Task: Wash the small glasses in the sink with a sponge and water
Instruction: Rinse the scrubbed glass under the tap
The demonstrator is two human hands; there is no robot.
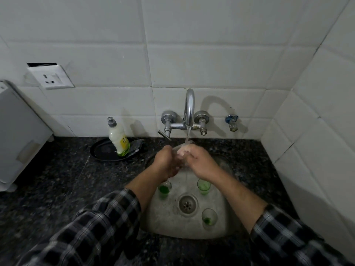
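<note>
My left hand [166, 160] and my right hand [200, 160] meet over the back of the sink [165, 214], right under the tap [189, 108]. Between them is a small clear glass [184, 145], tilted on its side, with both hands closed around it. Water runs from the spout onto the glass and my fingers. Three more small glasses stand in the basin: one with green liquid under my left wrist [164, 189], one greenish by my right wrist [203, 186], and one with a green residue at the front right [209, 218]. I see no sponge in either hand.
The drain [187, 204] is in the middle of the basin. A dish-soap bottle [118, 138] stands on a black plate [99, 152] with a grey scrubber [137, 145] on the dark granite counter [57, 179]. A white appliance [17, 135] sits far left, and a small wall tap [232, 122] is at the right.
</note>
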